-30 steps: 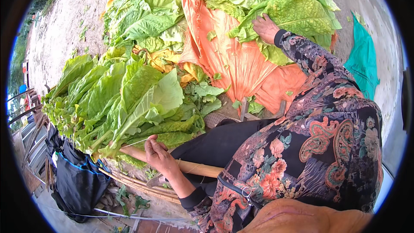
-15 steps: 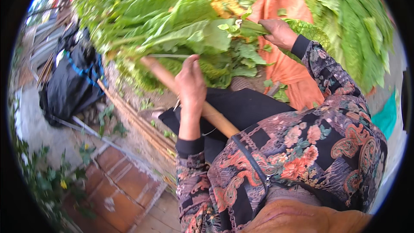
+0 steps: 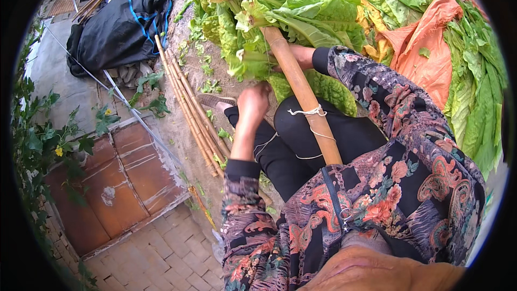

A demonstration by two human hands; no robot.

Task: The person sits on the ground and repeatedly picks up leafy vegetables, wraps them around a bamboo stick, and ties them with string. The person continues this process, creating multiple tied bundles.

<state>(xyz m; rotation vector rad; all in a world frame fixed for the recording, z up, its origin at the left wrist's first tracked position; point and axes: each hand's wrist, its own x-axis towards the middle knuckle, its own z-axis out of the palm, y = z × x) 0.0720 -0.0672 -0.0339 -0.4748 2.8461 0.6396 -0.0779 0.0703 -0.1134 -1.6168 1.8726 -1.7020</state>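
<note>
A thick bamboo pole point(image 3: 301, 83) slopes from my lap up to a pile of large green leaves point(image 3: 301, 8). White string point(image 3: 309, 111) is knotted around the pole, and a loose loop of it hangs over my dark trousers. Left of the pole, my left hand point(image 3: 254, 105) is closed in a fist; the thin string it pinches is barely visible. My right hand point(image 3: 300, 56) reaches behind the pole, its fingers mostly hidden, closed on a yellow-green leaf point(image 3: 318, 90) that hangs over my knee. Leaf stems point(image 3: 250, 62) stick out just above my left hand.
Several thin bamboo poles point(image 3: 188, 108) lie on the ground at left. Beyond them sits a black bag point(image 3: 116, 35) with blue trim. Orange cloth point(image 3: 423, 56) lies between leaf heaps at right. A rusty brown panel point(image 3: 118, 183) and a leafy vine point(image 3: 51, 129) are at lower left.
My right hand has come left with the leaf, from beside the orange cloth to behind the pole. My left hand has moved off the pole's upper side to just left of it. The view has shifted.
</note>
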